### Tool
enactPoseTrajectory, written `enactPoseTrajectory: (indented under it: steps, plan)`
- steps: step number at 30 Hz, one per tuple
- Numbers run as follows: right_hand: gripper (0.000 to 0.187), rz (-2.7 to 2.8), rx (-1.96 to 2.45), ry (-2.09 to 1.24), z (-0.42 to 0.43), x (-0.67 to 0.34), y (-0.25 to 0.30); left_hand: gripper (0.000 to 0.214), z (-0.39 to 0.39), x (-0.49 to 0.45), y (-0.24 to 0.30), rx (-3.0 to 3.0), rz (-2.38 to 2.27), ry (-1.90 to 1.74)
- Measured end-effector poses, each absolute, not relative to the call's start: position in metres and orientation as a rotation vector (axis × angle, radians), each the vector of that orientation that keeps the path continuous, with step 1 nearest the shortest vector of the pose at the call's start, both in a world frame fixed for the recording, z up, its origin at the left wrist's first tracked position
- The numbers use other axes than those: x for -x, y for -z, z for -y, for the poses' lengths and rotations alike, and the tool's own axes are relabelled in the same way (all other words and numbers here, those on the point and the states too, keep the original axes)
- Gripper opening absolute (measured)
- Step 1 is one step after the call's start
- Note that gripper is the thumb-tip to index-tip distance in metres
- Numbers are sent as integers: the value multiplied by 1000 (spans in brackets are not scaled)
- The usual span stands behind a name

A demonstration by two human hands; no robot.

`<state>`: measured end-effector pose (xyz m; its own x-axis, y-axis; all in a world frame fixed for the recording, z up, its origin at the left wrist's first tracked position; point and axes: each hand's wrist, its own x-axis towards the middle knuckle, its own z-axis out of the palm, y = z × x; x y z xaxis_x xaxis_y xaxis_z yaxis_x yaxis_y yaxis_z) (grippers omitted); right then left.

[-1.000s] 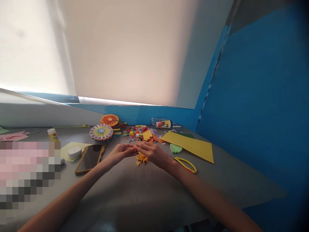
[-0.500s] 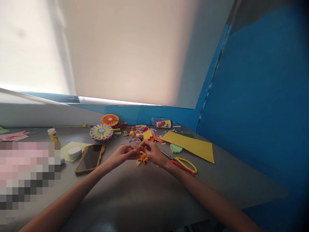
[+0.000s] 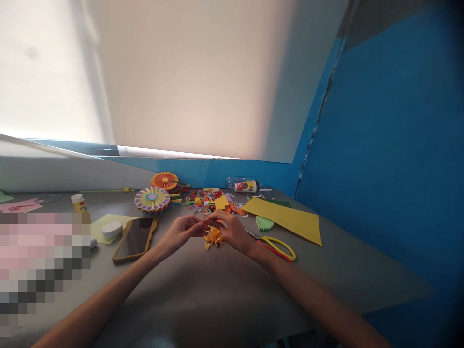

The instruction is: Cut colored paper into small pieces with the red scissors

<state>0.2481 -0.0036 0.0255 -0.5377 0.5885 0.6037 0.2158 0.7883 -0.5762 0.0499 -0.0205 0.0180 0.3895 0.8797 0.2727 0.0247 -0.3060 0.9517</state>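
Note:
My left hand [image 3: 184, 229] and my right hand [image 3: 229, 229] meet at the fingertips above the grey table, fingers bent into a pinch. Between them is a small orange-red paper piece [image 3: 205, 224], mostly covered by the fingers. Just below the hands lies a spiky cluster of folded yellow-orange paper [image 3: 213, 238]. Scissors [image 3: 279, 248] with yellow and red handles rest to the right of my right wrist. A pleated light green paper fan [image 3: 264, 223] is beyond them.
Behind the hands are a heap of paper scraps [image 3: 221, 203], two paper rosettes [image 3: 152, 199], and a glue bottle [image 3: 246, 186]. A yellow sheet [image 3: 290, 217] lies right. Left are a phone [image 3: 136, 239], a white case [image 3: 112, 229] and a glue stick [image 3: 79, 203].
My fingertips have shifted slightly on the small orange-red paper piece, and my right fingers now bend over it more. The yellow-orange cluster shows a little more to the left.

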Motion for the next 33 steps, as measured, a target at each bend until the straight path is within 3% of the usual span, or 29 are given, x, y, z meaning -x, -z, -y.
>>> enactPoseTrajectory:
  steps: [9,22,33]
  plan:
    - [16,2092,627,-591,3,-250,-27,39,23,-53,-19,-1689,-820,-1071]
    - [32,1997,744,-833,-2,-245,-23,38,24,-58,-14,-1684,-787,-1015]
    - [18,2059,647,-694,1,-249,-26,36,27,-55,-20,-1671,-791,-1000]
